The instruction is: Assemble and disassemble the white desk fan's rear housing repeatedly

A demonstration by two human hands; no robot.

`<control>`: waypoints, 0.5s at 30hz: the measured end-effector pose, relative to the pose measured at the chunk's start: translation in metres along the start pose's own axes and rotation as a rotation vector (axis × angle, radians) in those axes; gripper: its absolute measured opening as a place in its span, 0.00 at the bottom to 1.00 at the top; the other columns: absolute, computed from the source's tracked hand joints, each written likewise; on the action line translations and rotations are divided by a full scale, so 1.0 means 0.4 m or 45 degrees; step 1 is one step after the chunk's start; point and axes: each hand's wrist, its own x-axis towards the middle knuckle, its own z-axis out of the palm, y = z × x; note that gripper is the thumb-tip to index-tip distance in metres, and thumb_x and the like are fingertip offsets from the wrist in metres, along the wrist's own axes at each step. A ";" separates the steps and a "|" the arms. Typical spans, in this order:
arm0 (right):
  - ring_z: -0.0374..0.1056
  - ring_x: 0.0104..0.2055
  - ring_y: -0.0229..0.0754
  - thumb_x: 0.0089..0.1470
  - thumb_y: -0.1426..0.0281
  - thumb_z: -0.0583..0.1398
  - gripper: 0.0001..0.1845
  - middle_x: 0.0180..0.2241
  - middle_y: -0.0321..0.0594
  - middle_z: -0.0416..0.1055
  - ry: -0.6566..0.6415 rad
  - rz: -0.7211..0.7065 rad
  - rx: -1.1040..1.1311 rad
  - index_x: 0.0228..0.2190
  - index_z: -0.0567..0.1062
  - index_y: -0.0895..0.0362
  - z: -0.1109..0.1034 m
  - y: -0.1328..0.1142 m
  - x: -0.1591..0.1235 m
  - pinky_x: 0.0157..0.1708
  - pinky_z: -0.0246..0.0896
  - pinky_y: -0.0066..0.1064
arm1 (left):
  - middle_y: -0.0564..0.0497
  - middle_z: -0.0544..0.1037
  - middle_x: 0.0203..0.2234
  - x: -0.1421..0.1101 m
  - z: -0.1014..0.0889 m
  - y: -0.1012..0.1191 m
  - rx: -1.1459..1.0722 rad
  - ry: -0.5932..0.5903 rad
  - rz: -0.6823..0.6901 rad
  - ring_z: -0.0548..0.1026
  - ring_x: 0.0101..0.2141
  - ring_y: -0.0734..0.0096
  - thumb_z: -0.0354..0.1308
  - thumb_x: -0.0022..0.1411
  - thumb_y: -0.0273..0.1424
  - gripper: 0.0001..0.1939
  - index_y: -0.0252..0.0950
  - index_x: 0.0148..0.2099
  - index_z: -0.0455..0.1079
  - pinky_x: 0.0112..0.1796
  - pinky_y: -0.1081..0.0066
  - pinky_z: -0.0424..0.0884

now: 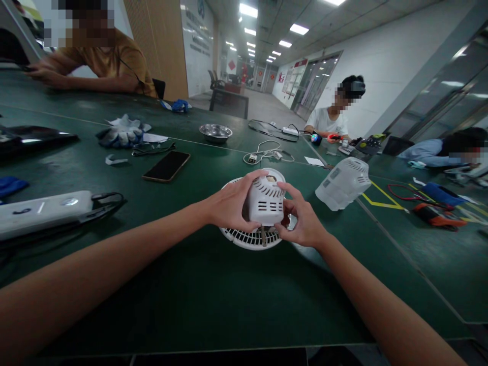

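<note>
Both my hands are closed around a white vented fan motor housing (266, 201). My left hand (234, 203) wraps its left side, thumb low and fingers over the top. On its right side my right hand (301, 216) grips with thumb and fingers. Beneath the housing lies a round white fan grille (251, 243) with radial slots, partly hidden by the housing and my hands. A short brownish metal piece (264, 236) shows between housing and grille. Off to the right stands a larger translucent white vented cover (343, 184), apart from my hands.
On the green table (213, 305) lie a phone (166, 165), a metal bowl (215, 132), a white cable (267, 152), gloves (124, 133) and a long white device (46, 211). An orange multimeter (436, 216) lies at right. Several people sit around the table.
</note>
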 end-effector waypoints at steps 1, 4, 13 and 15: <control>0.72 0.27 0.42 0.50 0.67 0.66 0.50 0.36 0.35 0.77 -0.010 0.002 0.006 0.69 0.51 0.45 -0.001 0.000 0.000 0.26 0.73 0.37 | 0.34 0.61 0.67 0.000 -0.003 -0.004 -0.013 -0.014 0.006 0.71 0.58 0.39 0.73 0.50 0.44 0.59 0.44 0.72 0.39 0.58 0.45 0.69; 0.73 0.28 0.43 0.51 0.66 0.66 0.49 0.37 0.36 0.78 -0.047 0.013 0.019 0.69 0.51 0.44 -0.005 -0.001 -0.002 0.27 0.74 0.38 | 0.34 0.61 0.67 -0.003 -0.011 -0.021 -0.057 -0.077 0.005 0.71 0.59 0.38 0.74 0.49 0.47 0.59 0.45 0.72 0.41 0.58 0.44 0.69; 0.65 0.63 0.70 0.44 0.51 0.73 0.63 0.70 0.52 0.56 0.224 -0.108 -0.340 0.71 0.46 0.42 0.004 0.014 0.010 0.59 0.65 0.68 | 0.38 0.68 0.61 -0.005 0.025 -0.013 0.171 0.044 -0.216 0.74 0.54 0.41 0.70 0.54 0.53 0.56 0.48 0.75 0.45 0.53 0.42 0.71; 0.67 0.62 0.69 0.46 0.55 0.72 0.61 0.70 0.50 0.57 0.324 -0.058 -0.352 0.71 0.46 0.41 0.005 0.025 0.014 0.58 0.66 0.68 | 0.39 0.70 0.60 -0.005 0.020 -0.017 0.143 0.046 -0.223 0.74 0.53 0.44 0.67 0.59 0.52 0.53 0.47 0.76 0.43 0.55 0.43 0.70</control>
